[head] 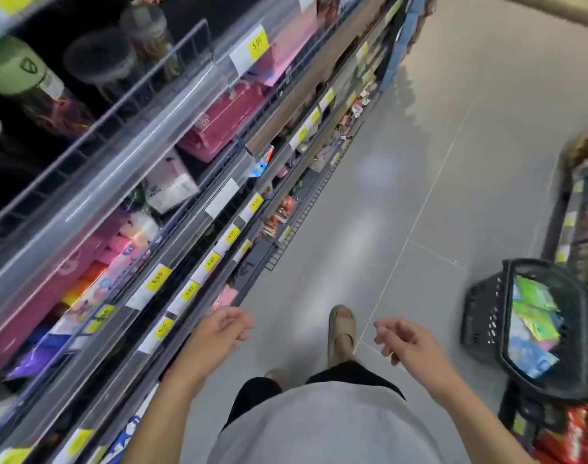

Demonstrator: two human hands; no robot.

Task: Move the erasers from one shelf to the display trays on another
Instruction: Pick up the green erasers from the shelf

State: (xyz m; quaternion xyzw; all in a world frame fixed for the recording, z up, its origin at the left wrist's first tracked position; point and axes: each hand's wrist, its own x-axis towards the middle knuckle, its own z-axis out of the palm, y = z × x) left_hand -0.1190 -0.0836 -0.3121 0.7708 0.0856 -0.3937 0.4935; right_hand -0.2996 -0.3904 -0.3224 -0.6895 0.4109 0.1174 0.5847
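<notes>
Erasers: can't pick them out for certain. Best guess is the flat, glossy green and blue packets [533, 316] piled in the black perforated plastic basket [486, 316] on the grey tiled floor [436, 162], right of the person; blur hides any print. The basket sits low in the aisle, probably parked there as the carry container between shelves.

Left hand [219, 329] and right hand [406, 339] both hang in front of the body, fingers loosely curled, holding nothing, well apart from the basket and from each other. Left hand is near the clear acrylic shelf fronts with yellow price tags [158, 283].

No display trays identifiable. The shelves hold pink plastic cases [215, 128] and assorted stationery, all smeared.

Looks like a walking step between pick and place.
</notes>
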